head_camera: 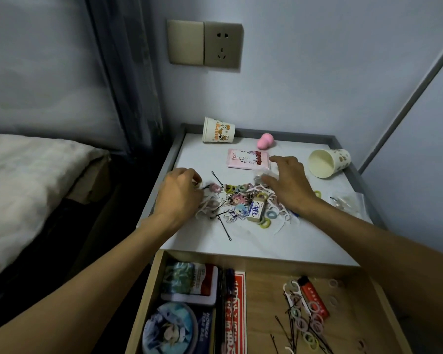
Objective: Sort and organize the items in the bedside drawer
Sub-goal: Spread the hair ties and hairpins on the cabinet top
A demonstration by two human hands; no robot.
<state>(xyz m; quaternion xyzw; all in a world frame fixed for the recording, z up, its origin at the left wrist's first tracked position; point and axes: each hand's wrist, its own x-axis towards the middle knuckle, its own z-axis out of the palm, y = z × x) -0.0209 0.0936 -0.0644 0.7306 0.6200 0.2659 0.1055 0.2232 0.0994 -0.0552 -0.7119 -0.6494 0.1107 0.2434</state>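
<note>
A heap of small items (243,203) lies on the white top of the bedside table (241,244): hair ties, floss picks, bobby pins, charms and a small blue-and-white box (255,212). My left hand (179,195) rests on the heap's left edge with curled fingers that seem to pinch something small. My right hand (289,182) lies on the heap's right side, fingers spread and lightly bent over a small clear packet. Below, the open wooden drawer (264,300) holds tins, a red lighter (313,297), bobby pins and hair ties.
Two paper cups lie on their sides, one at the back (218,130) and one at the right (327,162). A pink sponge (265,141) and a pink tissue pack (248,158) sit behind the heap. A clear bag (348,201) lies right. A bed (28,180) stands left.
</note>
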